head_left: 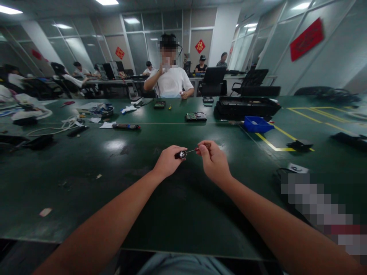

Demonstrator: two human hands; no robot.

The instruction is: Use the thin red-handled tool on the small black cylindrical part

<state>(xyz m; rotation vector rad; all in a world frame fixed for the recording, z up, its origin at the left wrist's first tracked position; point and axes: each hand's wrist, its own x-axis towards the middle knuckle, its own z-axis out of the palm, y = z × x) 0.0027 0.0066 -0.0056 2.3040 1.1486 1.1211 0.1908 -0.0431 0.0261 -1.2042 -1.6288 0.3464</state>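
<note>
Over the middle of the green table (160, 198), my left hand (169, 162) is closed around a small black part with a round, shiny metallic end (182, 154). What this part is I cannot make out, as my fingers cover much of it. Facing it from the right, my right hand (212, 158) pinches a screwdriver (192, 151) by its reddish handle. The thin metal shaft points left, and its tip reaches the round end or lies just beside it.
Beyond my hands lie a hard drive (195, 117), a blue bin (258, 124) and a long black case (247, 107). To the left are a dark cylindrical tool (126, 126) and white cables (61, 128). A person in a white shirt (174, 82) sits opposite.
</note>
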